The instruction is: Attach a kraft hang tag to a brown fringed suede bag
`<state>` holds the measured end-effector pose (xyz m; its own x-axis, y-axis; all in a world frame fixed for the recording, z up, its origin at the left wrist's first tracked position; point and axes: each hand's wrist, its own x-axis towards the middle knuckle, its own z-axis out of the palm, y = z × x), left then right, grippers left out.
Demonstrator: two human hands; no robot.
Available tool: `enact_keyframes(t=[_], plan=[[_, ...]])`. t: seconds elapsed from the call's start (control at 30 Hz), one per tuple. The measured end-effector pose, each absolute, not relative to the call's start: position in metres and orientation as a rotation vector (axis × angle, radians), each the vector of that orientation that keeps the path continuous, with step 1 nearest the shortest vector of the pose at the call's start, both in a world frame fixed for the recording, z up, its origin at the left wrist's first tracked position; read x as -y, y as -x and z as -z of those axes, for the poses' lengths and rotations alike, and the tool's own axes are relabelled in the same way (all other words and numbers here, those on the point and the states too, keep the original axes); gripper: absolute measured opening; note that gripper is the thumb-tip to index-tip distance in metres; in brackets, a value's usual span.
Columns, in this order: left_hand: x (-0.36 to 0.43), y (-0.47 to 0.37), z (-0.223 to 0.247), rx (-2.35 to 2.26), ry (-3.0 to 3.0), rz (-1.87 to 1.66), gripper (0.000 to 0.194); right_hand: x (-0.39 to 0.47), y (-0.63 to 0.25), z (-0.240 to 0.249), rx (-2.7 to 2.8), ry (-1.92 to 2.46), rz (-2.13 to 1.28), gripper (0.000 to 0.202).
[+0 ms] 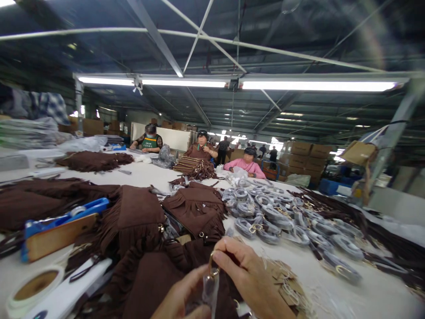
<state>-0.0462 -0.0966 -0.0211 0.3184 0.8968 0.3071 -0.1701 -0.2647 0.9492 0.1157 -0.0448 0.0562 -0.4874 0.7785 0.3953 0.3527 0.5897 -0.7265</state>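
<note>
At the bottom centre, my right hand pinches a gold-coloured metal clasp between thumb and fingertips. Just below the clasp hangs a plastic-wrapped strap end, and my left hand has its fingers closed on it; the lower part of that hand is cut off by the frame. Under both hands lies a dark brown bag. Beyond it are two more brown fringed bags, one with a wide flap and one with small metal rings. Strung paper tags lie beside my right hand.
Coiled, wrapped straps cover the right of the table. Long brown straps lie along its right edge. At left are a blue tape dispenser and a tape roll. Across the table sit several people, one in pink.
</note>
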Motion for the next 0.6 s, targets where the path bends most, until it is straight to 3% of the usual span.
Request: enact_keyframes(t=[0.13,0.33,0.47,0.6], plan=[[0.086,0.033,0.011,-0.706,-1.407,-1.445,0.051,0.046,-0.114,-0.061,2.098,0.863,-0.720,0.027],[0.078,0.017,0.043,-0.822,-1.315,-1.207,0.062,0.031,-0.118,-0.056,1.945,0.860,-0.814,0.028],[0.074,0.016,0.057,-0.832,-1.192,-1.255,0.061,0.019,-0.120,-0.040,1.762,0.890,-1.108,0.034],[0.065,0.014,0.059,-0.826,-1.009,-1.320,0.060,0.013,-0.130,-0.040,1.179,0.665,-1.344,0.045]])
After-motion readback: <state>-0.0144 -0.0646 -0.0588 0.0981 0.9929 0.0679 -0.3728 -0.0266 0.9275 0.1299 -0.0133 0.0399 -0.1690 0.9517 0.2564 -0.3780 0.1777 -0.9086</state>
